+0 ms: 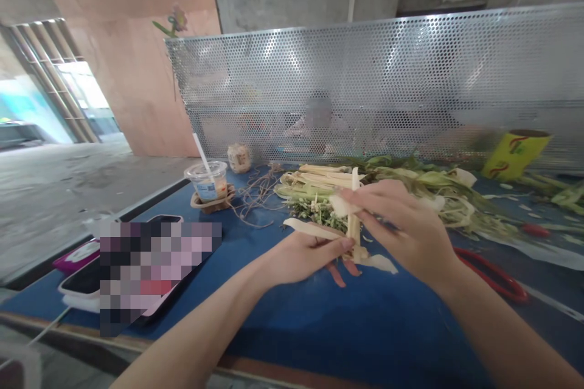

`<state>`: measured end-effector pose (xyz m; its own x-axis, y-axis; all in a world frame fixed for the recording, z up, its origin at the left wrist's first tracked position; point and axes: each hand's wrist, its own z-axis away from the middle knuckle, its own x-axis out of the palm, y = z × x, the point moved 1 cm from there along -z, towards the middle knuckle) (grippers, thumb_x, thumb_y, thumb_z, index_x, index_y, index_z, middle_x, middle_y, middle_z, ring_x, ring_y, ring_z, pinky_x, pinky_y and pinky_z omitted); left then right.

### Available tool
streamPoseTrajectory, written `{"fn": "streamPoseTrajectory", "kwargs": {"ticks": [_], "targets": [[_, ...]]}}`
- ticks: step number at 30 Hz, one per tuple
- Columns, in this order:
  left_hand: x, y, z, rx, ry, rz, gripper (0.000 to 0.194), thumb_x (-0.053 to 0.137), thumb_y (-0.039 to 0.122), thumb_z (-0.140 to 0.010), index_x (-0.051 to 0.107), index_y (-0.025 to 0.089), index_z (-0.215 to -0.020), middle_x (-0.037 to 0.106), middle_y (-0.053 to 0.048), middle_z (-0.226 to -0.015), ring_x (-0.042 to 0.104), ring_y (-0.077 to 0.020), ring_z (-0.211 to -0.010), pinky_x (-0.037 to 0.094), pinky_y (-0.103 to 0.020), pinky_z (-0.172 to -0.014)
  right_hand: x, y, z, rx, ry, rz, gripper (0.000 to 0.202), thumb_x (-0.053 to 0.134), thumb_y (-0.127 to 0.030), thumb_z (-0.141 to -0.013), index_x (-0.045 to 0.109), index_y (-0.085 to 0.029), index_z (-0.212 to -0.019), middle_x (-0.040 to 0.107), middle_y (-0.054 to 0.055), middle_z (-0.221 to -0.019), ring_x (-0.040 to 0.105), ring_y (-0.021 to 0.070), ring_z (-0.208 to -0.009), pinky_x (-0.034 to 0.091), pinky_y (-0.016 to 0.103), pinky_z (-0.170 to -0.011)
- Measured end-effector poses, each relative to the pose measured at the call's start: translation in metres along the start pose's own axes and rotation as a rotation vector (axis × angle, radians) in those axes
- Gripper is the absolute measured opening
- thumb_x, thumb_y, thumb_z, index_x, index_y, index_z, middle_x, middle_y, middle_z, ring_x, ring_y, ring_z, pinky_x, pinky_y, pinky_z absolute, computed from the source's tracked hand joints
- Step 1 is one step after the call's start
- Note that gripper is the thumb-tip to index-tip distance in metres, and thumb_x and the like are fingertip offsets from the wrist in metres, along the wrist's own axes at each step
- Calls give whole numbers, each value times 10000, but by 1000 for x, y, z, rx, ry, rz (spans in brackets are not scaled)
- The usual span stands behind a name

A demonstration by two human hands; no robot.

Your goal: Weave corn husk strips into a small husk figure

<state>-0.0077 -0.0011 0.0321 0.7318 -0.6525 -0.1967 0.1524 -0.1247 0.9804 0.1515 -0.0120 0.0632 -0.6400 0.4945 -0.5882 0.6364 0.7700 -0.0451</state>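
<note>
My left hand point(314, 255) is closed around a pale yellow stalk point(354, 228) held upright, with cream strips that look like dried husk curling out at its base and to the left. At the upper part of the stalk, my right hand point(399, 216) pinches a cream, petal-like husk piece point(342, 205) between thumb and fingers. Two reddish strips point(343, 272) show just below the left fingers. Beyond both hands lies a pile of pale stalks point(319, 176), with small green sprigs point(314, 209) in front of it.
Green and cream leaves point(424, 185) spread to the right. Red-handled scissors point(497, 273) lie beside my right forearm. A yellow cylinder point(515, 155), brown twine point(260, 194), a lidded cup with a straw point(207, 181) and a phone point(84, 273) are on the blue table. A perforated metal screen point(374, 85) stands behind.
</note>
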Motion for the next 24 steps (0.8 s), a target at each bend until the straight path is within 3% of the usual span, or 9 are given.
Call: {"fn": "streamPoseTrajectory", "kwargs": {"ticks": [6, 9, 13, 17, 20, 24], "targets": [[-3, 2, -1, 40, 7, 86, 326, 524, 423, -752, 614, 111, -778, 633, -57, -701, 581, -101, -523, 486, -223, -536, -11, 6, 2, -228, -147, 17, 355, 408, -123, -815, 569, -305, -1073, 546, 51, -1080, 531, 180, -935, 441, 319, -758], [-4, 0, -2, 59, 25, 101, 344, 551, 443, -721, 595, 102, -738, 585, -32, -641, 561, -95, -489, 483, -225, -504, -16, 8, 3, -259, -197, 110, 316, 441, -181, -822, 555, -314, -1085, 558, 51, -1025, 536, 168, -844, 435, 313, -719], [-7, -3, -4, 43, 48, 62, 332, 537, 434, -731, 591, 105, -722, 543, -2, -616, 539, -73, -455, 468, -210, -489, -17, 7, 6, -136, -237, 185, 247, 444, -289, -845, 567, -285, -1059, 585, 43, -946, 538, 177, -817, 436, 290, -685], [-9, -4, -6, 53, 77, 46, 285, 558, 390, -729, 565, 117, -648, 515, 23, -557, 506, -54, -417, 434, -186, -454, -19, 3, 7, -100, -208, 109, 204, 472, -267, -835, 589, -319, -994, 626, 0, -874, 569, 167, -767, 447, 289, -704], [-10, -2, -7, 82, 67, 33, 270, 541, 374, -747, 573, 117, -667, 517, 20, -559, 506, -55, -433, 433, -185, -465, -21, 0, 5, -120, -122, -2, 262, 505, -227, -820, 557, -318, -1061, 642, -5, -904, 582, 174, -826, 443, 311, -771], [-10, 0, -6, 83, 52, 52, 270, 544, 375, -746, 592, 112, -714, 532, 3, -579, 508, -67, -466, 449, -196, -486, -20, -1, 3, 52, -27, -175, 258, 519, -200, -810, 585, -312, -1032, 667, -26, -936, 610, 171, -892, 489, 274, -761]]}}
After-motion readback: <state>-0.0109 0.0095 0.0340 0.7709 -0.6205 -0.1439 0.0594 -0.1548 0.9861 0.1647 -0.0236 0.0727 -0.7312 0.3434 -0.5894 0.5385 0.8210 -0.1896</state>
